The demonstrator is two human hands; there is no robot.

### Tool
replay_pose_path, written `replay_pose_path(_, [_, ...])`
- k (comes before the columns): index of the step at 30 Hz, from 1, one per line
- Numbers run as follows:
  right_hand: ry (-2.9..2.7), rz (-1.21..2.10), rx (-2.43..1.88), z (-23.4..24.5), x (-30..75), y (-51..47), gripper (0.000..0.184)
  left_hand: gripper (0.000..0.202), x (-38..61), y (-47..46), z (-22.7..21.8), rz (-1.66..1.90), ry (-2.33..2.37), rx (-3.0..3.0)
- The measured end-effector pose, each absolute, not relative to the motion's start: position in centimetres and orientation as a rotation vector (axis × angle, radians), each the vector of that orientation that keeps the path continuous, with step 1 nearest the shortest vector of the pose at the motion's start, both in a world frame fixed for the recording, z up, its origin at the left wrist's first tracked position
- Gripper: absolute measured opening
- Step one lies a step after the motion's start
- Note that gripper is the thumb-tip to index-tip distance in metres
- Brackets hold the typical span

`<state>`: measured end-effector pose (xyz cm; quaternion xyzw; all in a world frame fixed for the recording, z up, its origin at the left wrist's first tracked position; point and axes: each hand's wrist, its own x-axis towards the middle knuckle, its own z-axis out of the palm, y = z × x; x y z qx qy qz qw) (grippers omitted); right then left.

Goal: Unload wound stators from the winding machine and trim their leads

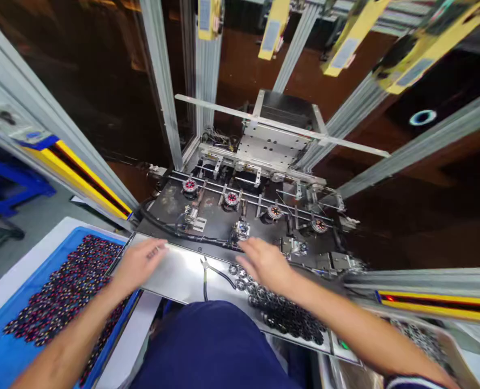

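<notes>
My left hand (140,263) is over the left end of a shiny metal tray (175,273), its fingers stretched out and nothing visible in them. Farther right, my right hand (267,266) reaches over the tray with thumb and fingers apart, holding nothing that I can see. Beneath and beside it lie many small round metal parts (242,283), heaped with darker ones (292,319) toward the right. Between my hands rests a pair of cutting pliers (206,270), jaws pointing away from me. Beyond the tray, several round parts with red or orange marks (231,200) sit in a row on the machine.
A dark machine plate (167,202) with rods, clamps and cables stands ahead. At the left, a blue tray (5,319) holds many small round red-and-black parts. Yellow sensor bars (81,178) flank both sides, yellow units (274,32) hang above, and a box of metal parts (420,337) is at right.
</notes>
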<state>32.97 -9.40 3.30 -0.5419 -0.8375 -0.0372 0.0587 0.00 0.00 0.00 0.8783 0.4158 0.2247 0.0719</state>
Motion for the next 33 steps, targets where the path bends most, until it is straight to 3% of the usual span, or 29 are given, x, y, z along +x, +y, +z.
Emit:
replay_pose_path(5, [-2.565, -0.112, -1.664, 4.4, 38.3, 1.0, 0.028, 0.029, 2.7, 12.8, 4.1, 0.554, 1.246, 2.773])
replay_pose_path(7, [-2.594, -0.079, -1.663, 3.1, 39.0, 4.4, 0.032, 0.022, 4.9, 16.7, 3.7, 0.414, 1.164, 2.849])
replay_pose_path(10, [-2.607, -0.027, -1.675, 0.3, 39.2, 7.7, 0.042, 0.035, 7.8, 20.3, 1.6, 0.213, 1.1, 2.916])
replay_pose_path(18, [-2.557, 0.114, -1.649, -4.0, 39.9, 9.4, 0.035, 0.038, 9.4, 23.1, -2.6, -0.093, 1.048, 2.937])
replay_pose_path(33, [-2.478, 0.322, -1.647, -5.2, 39.8, 10.6, 0.033, 0.034, 9.4, 27.6, -4.3, -0.342, 0.879, 2.824])
